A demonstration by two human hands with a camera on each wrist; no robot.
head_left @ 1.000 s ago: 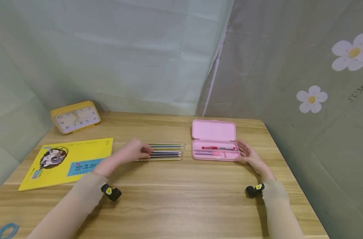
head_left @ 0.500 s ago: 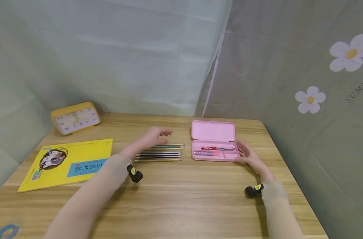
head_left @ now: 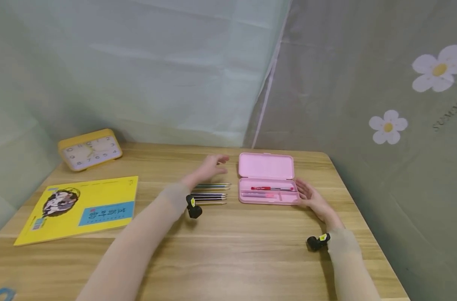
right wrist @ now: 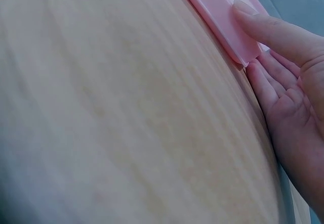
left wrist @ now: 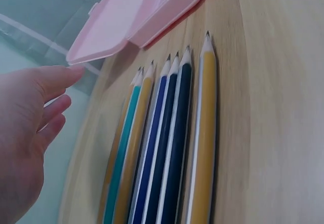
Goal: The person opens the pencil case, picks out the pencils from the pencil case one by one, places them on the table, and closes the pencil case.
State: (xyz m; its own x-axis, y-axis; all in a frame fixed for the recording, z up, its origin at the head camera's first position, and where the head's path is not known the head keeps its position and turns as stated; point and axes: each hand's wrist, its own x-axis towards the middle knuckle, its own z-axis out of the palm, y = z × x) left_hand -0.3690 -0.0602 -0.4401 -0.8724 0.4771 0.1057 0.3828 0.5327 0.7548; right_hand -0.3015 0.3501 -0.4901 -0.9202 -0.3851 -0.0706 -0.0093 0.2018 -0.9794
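My left hand (head_left: 209, 168) hovers near the left side of the pink pencil case (head_left: 266, 203), fingers loosely extended and holding nothing. Below it on the table lie several pencils (head_left: 210, 194) side by side, tips to the right, partly hidden by my left wrist. The left wrist view shows yellow, teal and dark blue pencils (left wrist: 174, 133) with sharpened tips. The case lies with its lid (head_left: 266, 166) raised back; inside are a red pen (head_left: 270, 188) and a pinkish pen (head_left: 257, 195). My right hand (head_left: 314, 201) holds the case's right end, its thumb (right wrist: 276, 34) over the edge.
A yellow book (head_left: 112, 192) lies at the left. Behind it, near the table's back left corner, stands a yellow alarm clock (head_left: 89, 150). A blue ring-shaped thing (head_left: 2, 294) is cut off at the lower left. Curtains (head_left: 157, 83) hang behind the wooden table (head_left: 251, 259).
My left hand has left the pencils, moving right and back towards the pencil case. My right hand stays at the case. The view has shifted slightly.
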